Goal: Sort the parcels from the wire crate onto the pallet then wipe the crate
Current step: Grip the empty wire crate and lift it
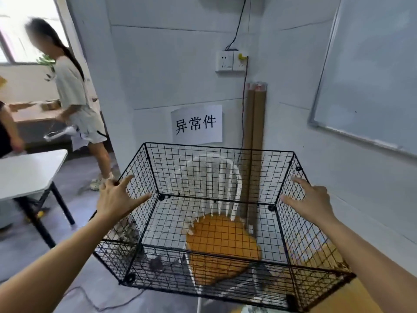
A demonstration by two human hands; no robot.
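The black wire crate (218,147), open-topped with square mesh, sits on a white chair (237,181) whose orange seat shows through its floor. The left hand (117,199) and right hand (313,204) flank its side walls, fingers spread, gripping nothing.

We read one sign: a white paper sheet (196,125) on the grey wall (158,75) carries three black characters, 异常件. It hangs at twelve o'clock from the wire crate (218,148), just above its far rim. Red marks atop the cardboard tubes (257,105), at two o'clock from the sheet, are too blurred to read.
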